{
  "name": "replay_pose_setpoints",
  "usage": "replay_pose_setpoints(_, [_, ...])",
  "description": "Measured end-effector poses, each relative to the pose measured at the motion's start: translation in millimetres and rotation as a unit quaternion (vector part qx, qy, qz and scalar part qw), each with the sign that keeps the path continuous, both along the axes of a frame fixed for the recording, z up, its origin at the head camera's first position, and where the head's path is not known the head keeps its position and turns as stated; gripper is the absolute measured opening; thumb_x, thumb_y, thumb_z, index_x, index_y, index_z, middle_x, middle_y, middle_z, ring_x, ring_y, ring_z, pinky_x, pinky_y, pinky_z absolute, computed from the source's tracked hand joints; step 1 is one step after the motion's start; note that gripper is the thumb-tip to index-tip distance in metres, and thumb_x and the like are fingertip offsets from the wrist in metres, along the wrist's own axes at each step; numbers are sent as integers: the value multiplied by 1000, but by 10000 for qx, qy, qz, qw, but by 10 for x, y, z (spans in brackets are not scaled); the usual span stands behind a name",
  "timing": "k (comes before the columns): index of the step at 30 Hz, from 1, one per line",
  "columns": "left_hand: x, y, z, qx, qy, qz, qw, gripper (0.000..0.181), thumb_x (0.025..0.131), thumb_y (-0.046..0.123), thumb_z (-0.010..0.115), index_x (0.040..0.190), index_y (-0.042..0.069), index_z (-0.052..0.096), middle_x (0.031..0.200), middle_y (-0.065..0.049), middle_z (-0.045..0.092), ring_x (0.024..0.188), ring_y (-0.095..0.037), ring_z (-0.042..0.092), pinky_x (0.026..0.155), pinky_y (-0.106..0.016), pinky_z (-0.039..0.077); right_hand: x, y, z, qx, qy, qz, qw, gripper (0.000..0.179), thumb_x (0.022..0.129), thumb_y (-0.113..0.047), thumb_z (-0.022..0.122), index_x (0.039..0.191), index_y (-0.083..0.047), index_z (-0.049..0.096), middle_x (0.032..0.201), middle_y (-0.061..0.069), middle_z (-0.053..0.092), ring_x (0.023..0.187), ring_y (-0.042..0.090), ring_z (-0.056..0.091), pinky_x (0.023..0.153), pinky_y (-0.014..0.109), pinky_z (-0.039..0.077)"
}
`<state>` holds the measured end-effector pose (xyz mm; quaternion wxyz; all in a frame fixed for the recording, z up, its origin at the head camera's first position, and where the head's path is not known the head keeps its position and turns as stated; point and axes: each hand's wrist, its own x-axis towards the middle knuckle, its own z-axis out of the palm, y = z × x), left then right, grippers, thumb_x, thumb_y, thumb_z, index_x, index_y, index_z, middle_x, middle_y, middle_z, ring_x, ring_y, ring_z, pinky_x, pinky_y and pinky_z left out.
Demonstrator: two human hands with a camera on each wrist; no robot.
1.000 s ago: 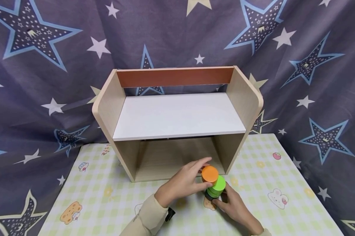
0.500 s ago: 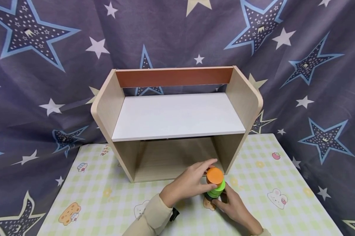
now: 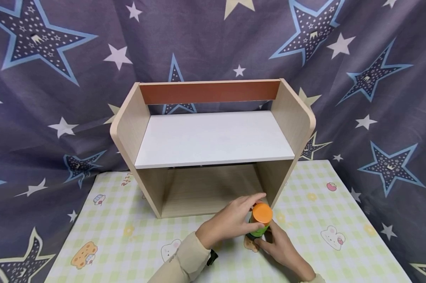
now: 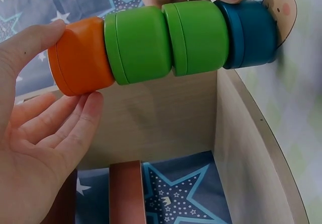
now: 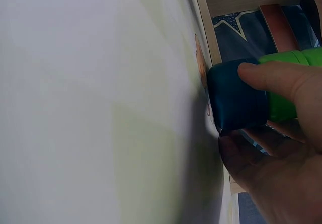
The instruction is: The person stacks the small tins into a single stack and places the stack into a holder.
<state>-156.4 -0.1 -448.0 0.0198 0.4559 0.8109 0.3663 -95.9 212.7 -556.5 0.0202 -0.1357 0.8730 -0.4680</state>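
Observation:
A stack of small round-edged cylinders stands on the table in front of the shelf's right side. Its bottom piece is a dark blue cylinder [image 4: 254,35], with two green cylinders [image 4: 198,38] above it and an orange cylinder [image 3: 262,213] on top. My left hand [image 3: 230,220] holds the orange cylinder between thumb and fingers, and it touches the upper green one. Down at the base, my right hand [image 3: 281,243] grips the dark blue cylinder [image 5: 236,95] with thumb and fingers on its sides. From the head view the lower pieces are partly hidden.
A wooden shelf unit [image 3: 213,137] with a white upper board and a brown back rail stands just behind the hands. The table [image 3: 121,255] has a green checked cloth with cartoon prints. A dark star-patterned curtain [image 3: 206,39] hangs behind.
My left hand has moved right and slightly toward me with the orange cylinder, which has gone from off-centre to lined up over the green ones. The right hand has stayed at the base.

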Motion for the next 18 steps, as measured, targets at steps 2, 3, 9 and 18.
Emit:
replay_pose_setpoints(2, [4,6,-3,-2,4,-3,10000,79,91,32,76,155,15,33,133,-4,57,112,-6,57,92,-15,47,2,3,3,4,-13,12,10000,55,90,-19,78,138,-20,50,127,-3,60,113,20,59,91,40,53])
replay_pose_setpoints(3, [4,9,-7,-3,13,4,10000,79,91,32,76,155,15,33,133,-4,57,112,-6,57,92,-15,47,2,4,4,8,-22,15,10000,55,90,-19,78,138,-20,50,126,-3,60,113,19,59,91,40,53])
replay_pose_setpoints(9, [9,16,-18,-30,70,25,10000,79,91,34,76,155,15,33,132,-4,57,112,-6,57,93,-16,47,-6,4,2,32,-56,-12,10000,55,89,-18,78,137,-21,50,125,-4,61,111,17,59,91,39,53])
replay_pose_setpoints(18, [21,10,-12,-97,-47,34,9999,80,91,33,76,156,16,32,136,-5,56,115,-8,57,93,-16,47,-4,8,-6,42,-34,17,10000,54,90,-19,78,136,-22,50,124,-6,61,111,17,59,92,40,52])
